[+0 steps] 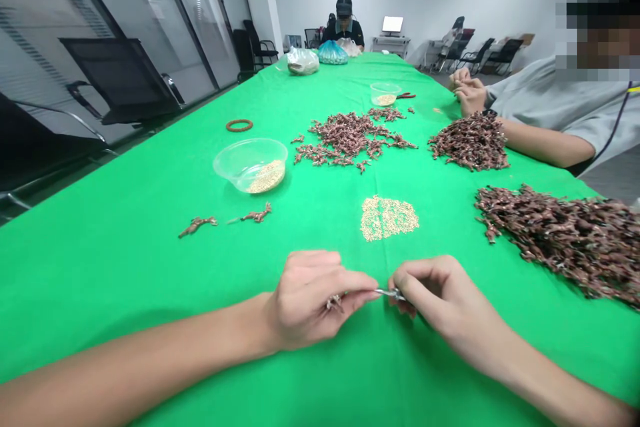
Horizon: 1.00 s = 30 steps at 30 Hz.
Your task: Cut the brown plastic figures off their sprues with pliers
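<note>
Both hands meet low over the green cloth. My left hand (315,297) is closed, thumb and forefinger pinching one end of a thin silvery strip (384,292); a small pale and brown piece (334,303) shows against its palm. The strip's other end runs into my right hand (440,300), also closed, where a small brown piece (407,309) shows under the fingertips. Its exact kind is too small to tell. Ahead of the hands lies a flat patch of small golden beads (400,217). Two small brown twisted pieces (256,213) lie left of it.
A clear plastic bowl (227,167) holds golden beads; a brown ring (239,125) lies behind it. Heaps of brown pieces (575,233) fill the right side and the middle. Farther back are another bowl (385,90), red-handled pliers (406,96) and plastic bags (303,61). A co-worker's hands (470,93) work at right.
</note>
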Tool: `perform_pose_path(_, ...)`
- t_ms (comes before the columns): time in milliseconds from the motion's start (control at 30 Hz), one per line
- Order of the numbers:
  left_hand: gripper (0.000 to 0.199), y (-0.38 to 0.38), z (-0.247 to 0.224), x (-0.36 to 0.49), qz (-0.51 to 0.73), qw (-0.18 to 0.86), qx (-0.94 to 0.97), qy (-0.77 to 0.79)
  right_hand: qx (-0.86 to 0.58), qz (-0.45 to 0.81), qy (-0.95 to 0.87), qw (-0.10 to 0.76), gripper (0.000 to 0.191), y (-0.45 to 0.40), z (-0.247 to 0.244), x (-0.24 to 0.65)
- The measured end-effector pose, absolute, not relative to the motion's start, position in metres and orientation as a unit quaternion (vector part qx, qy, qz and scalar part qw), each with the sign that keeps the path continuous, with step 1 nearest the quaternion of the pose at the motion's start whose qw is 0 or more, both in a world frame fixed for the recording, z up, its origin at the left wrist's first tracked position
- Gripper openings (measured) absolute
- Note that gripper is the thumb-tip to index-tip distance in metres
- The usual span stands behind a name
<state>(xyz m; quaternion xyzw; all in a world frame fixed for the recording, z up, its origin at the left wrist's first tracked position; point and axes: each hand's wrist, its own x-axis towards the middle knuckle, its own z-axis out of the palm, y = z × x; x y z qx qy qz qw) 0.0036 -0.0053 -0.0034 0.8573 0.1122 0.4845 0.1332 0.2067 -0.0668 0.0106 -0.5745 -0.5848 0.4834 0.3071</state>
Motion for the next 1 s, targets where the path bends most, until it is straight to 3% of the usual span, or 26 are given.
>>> perform_pose_path(633,0.007,-0.0066,0.0001,0.0025,0.494,0.139,0.85,0.122,-0.584,0.353,-0.643,0.347,0.035,-0.072,0.0128,0.2047)
perform_pose_path(1000,0.009,-0.0062,-0.0025,0.0019,0.495,0.142,0.85,0.112,-0.587,0.323,-0.67,0.32,0.036,-0.0727,0.0113,0.2058)
